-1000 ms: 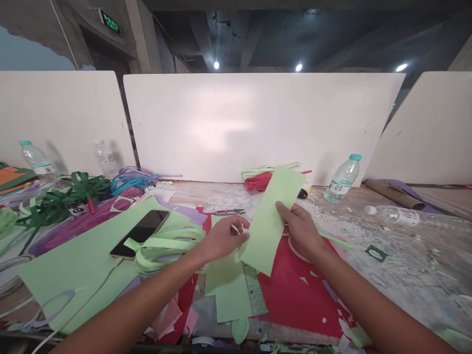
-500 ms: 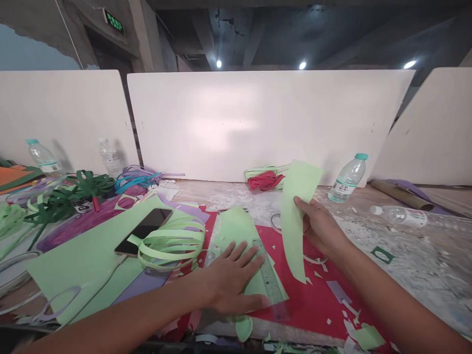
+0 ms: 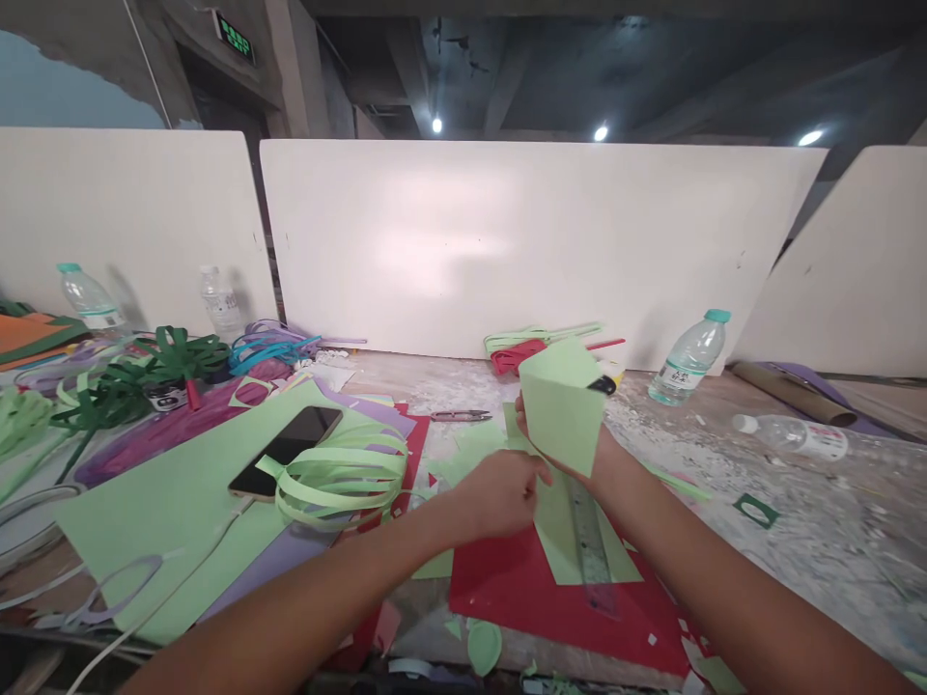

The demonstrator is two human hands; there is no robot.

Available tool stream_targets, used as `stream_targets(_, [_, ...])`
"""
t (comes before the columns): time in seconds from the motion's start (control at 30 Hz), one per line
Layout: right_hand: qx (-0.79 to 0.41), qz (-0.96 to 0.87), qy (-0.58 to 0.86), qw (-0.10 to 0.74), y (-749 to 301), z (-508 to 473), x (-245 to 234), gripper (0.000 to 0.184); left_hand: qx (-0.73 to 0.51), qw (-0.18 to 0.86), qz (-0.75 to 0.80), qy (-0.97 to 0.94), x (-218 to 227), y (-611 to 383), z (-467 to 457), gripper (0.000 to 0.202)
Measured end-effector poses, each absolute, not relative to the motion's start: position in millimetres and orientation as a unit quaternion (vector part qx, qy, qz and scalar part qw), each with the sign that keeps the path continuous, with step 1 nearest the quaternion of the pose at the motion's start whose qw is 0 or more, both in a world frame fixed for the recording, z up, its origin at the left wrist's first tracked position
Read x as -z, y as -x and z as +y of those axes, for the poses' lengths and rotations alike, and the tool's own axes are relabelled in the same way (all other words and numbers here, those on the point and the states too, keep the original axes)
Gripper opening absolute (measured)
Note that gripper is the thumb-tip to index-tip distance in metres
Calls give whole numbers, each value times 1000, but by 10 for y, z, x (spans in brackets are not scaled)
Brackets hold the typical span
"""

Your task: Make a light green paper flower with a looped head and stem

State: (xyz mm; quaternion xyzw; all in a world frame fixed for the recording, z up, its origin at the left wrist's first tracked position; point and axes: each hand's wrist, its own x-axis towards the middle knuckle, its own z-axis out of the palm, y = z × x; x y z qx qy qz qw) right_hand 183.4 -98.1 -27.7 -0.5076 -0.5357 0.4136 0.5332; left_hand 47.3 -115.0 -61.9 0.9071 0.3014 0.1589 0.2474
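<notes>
At the bottom of the frame a red sheet (image 3: 521, 589) lies on the table (image 3: 797, 521), with a clear ruler (image 3: 590, 541) and a flat green piece (image 3: 561, 531) on top of it. Half a second ago the left hand (image 3: 499, 492) lay spread flat on green paper; now it has lifted and curled, its fingers pinching the lower edge of the green paper (image 3: 561, 405) at the centre of the frame. The right hand (image 3: 579, 454) has come in from the right and grips the same piece from behind, mostly hidden by it, so how far its fingers close cannot be told exactly. The paper, earlier a long strip hanging from the right hand alone, now looks folded over and shorter, held above the ruler; both hands seem to be shaping it. Left of centre sit looped green strips (image 3: 340, 473) and a phone (image 3: 286, 449). Farther back, scissors (image 3: 460, 416), then a bottle (image 3: 688, 357) at the right by the white boards (image 3: 507, 241).
</notes>
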Motion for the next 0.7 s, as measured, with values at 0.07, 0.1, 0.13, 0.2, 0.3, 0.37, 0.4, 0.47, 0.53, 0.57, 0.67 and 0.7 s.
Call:
stream_targets(0.07, [-402, -539, 522, 524, -1821, -1024, 369, 21, -157, 265, 320, -896, 620, -252, -1123, 36])
stream_targets(0.1, [-398, -539, 531, 519, -1808, -1053, 425, 22, -162, 273, 331, -889, 617, -140, -1115, 36])
stream_targets(0.13, [-390, -540, 542, 513, -1793, -1086, 482, 22, -175, 288, 353, -873, 607, -36, -1110, 39])
stream_targets(0.2, [-372, -542, 566, 497, -1762, -1156, 581, 22, -224, 392, 409, -793, 565, 129, -1097, 48])
stream_targets(0.3, [-348, -546, 603, 467, -1719, -1248, 669, 25, -219, 611, 376, -661, 487, 244, -1056, 62])
stream_targets(0.37, [-348, -546, 618, 446, -1689, -1283, 703, 33, -199, 629, 373, -653, 473, 251, -1007, 50])
stream_targets(0.4, [-357, -545, 622, 434, -1678, -1291, 719, 38, -202, 593, 395, -672, 485, 245, -977, 48])
stream_targets(0.47, [-389, -541, 622, 411, -1681, -1287, 752, 44, -220, 488, 451, -714, 535, 239, -915, 40])
stream_targets(0.53, [-430, -534, 616, 389, -1745, -1260, 771, 44, -233, 416, 480, -737, 588, 261, -859, 31])
stream_targets(0.57, [-449, -530, 612, 379, -1805, -1241, 767, 42, -229, 399, 486, -743, 603, 286, -837, 28])
stream_targets(0.67, [-493, -527, 592, 360, -2062, -1178, 694, 34, -185, 353, 497, -771, 577, 396, -804, 24])
stream_targets(0.7, [-498, -529, 586, 359, -2154, -1162, 655, 33, -164, 340, 497, -781, 547, 434, -804, 24])
